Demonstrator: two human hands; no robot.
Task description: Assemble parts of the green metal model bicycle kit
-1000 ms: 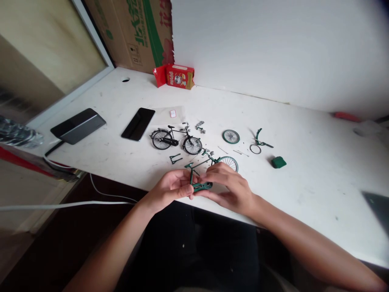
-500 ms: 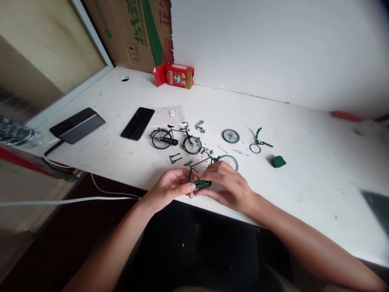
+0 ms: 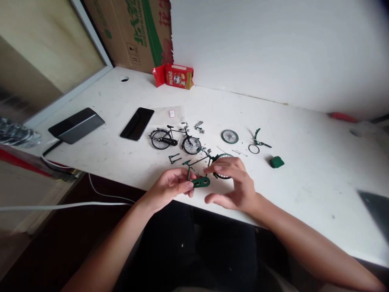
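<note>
Near the front edge of the table, my left hand (image 3: 174, 185) pinches the rear of a green model bicycle (image 3: 199, 161), by its green chain cover (image 3: 201, 182). The model has a saddle, handlebar and front wheel; I see no rear wheel on it. Just right of the chain cover is my right hand (image 3: 232, 182), its thumb and fingers apart with nothing between them. Its fingers hide part of the front wheel. Behind the green model stands a complete black model bicycle (image 3: 176, 138).
A loose green wheel (image 3: 230, 136), a thin black ring (image 3: 254, 149), a curved green part (image 3: 257, 137) and a green lump (image 3: 276, 162) lie to the right. A small forked part (image 3: 174, 158) is near the left hand. A phone (image 3: 137, 123) and red box (image 3: 179, 76) are farther back.
My right hand has let go of the chain cover area, opened its fingers and shifted slightly right. My left hand still holds the green model.
</note>
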